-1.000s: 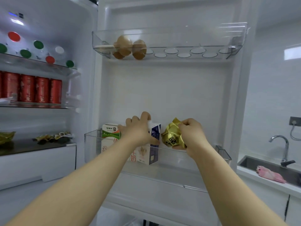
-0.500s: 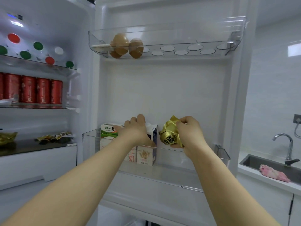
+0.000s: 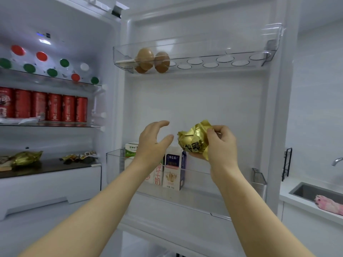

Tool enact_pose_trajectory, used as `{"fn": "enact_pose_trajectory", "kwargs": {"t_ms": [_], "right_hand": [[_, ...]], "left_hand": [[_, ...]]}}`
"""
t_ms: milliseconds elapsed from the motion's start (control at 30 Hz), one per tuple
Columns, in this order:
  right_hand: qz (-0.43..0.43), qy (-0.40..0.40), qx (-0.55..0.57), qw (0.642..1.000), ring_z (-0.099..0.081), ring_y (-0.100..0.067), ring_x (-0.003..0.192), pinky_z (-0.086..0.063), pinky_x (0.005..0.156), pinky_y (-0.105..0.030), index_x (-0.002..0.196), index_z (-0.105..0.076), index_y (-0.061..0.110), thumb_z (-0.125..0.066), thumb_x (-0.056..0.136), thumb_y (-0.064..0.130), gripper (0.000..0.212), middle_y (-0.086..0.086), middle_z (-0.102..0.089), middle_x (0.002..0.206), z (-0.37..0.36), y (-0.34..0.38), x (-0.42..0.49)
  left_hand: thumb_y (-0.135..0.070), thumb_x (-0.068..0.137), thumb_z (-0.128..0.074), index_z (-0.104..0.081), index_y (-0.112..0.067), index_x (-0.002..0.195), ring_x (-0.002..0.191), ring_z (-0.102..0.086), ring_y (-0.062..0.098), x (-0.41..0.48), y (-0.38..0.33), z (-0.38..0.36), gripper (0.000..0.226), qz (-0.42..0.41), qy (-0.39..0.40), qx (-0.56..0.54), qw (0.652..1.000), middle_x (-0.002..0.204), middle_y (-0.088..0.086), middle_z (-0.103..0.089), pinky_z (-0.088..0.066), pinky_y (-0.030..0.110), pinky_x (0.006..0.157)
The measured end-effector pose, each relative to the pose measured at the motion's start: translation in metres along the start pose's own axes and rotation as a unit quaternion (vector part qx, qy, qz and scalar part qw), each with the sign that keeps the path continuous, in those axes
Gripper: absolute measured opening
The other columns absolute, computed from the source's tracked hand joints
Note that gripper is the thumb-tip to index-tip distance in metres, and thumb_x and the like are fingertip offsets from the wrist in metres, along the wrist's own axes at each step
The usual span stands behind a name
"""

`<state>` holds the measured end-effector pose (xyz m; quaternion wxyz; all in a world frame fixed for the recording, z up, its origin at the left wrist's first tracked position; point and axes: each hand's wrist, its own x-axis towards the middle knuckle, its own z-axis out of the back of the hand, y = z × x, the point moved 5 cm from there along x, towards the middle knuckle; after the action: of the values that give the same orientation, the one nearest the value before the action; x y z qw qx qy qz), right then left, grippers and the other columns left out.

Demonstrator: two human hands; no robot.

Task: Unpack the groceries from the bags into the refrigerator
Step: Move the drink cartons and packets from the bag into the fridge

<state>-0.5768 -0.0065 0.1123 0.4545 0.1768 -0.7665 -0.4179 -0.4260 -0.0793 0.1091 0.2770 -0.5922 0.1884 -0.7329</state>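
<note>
Left hand (image 3: 152, 140) has lifted off the milk carton (image 3: 173, 169), fingers released; right hand (image 3: 220, 143) still grasps the gold packet (image 3: 194, 140) above the door shelf (image 3: 200, 182): placement pending

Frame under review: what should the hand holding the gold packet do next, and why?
Probably the right hand should lower the gold foil packet into the door bin, to the right of the milk cartons. It grips the packet above that bin, bare room shows beside the cartons, and the left hand is open, holding nothing.
</note>
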Motion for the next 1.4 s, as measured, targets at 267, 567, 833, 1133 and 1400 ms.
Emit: {"fn": "enact_pose_trajectory", "kwargs": {"t_ms": [267,567,833,1133,1400], "right_hand": [[-0.007,0.096,0.054,0.994,-0.063,-0.024,0.087,-0.057,0.074,-0.044,0.085,-0.056,0.019,-0.048,0.095,0.017,0.013,-0.007,-0.064,0.092,-0.070,-0.004,-0.029],[-0.104,0.333,0.125,0.929,-0.067,-0.029,0.086,-0.056,0.083,-0.044,0.074,-0.070,0.016,-0.052,0.089,0.006,0.025,-0.016,-0.070,0.087,-0.166,-0.040,-0.091],[-0.109,0.401,0.072,0.907,-0.066,-0.022,0.093,-0.057,0.080,-0.030,0.090,-0.066,0.019,-0.060,0.084,0.002,0.019,-0.006,-0.069,0.092,-0.227,-0.085,-0.123],[-0.092,0.369,0.038,0.924,-0.063,-0.014,0.089,-0.058,0.076,-0.031,0.088,-0.056,0.030,-0.067,0.082,0.007,0.027,0.004,-0.062,0.095,-0.337,-0.145,-0.125],[-0.110,0.317,-0.066,0.940,-0.061,-0.020,0.088,-0.052,0.078,-0.037,0.085,-0.055,0.021,-0.067,0.082,0.015,0.014,0.005,-0.060,0.087,-0.411,-0.203,-0.116]], "left_hand": [[-0.031,0.096,-0.045,-0.060,-0.018,0.109,0.089,-0.063,0.011,-0.031,0.002,0.052,0.024,0.131,-0.055,-0.164,0.976,0.102,0.001,-0.067,-0.052,0.017,0.066],[-0.028,0.100,-0.037,-0.060,-0.023,0.101,0.086,-0.061,0.010,-0.078,0.051,0.139,0.023,0.220,-0.210,-0.072,0.950,0.097,-0.002,-0.065,-0.044,0.024,0.065],[-0.024,0.099,-0.041,-0.059,-0.021,0.100,0.088,-0.060,0.012,-0.098,0.108,0.195,0.018,0.260,-0.264,0.006,0.929,0.097,-0.003,-0.063,-0.046,0.025,0.065],[-0.018,0.098,-0.043,-0.058,-0.024,0.102,0.093,-0.061,0.015,-0.080,0.205,0.277,0.017,0.297,-0.239,0.042,0.924,0.102,-0.002,-0.064,-0.047,0.027,0.067],[-0.015,0.095,-0.049,-0.060,-0.025,0.106,0.091,-0.062,0.016,-0.048,0.278,0.325,0.019,0.305,-0.151,0.102,0.935,0.099,-0.003,-0.066,-0.050,0.031,0.074]]}}
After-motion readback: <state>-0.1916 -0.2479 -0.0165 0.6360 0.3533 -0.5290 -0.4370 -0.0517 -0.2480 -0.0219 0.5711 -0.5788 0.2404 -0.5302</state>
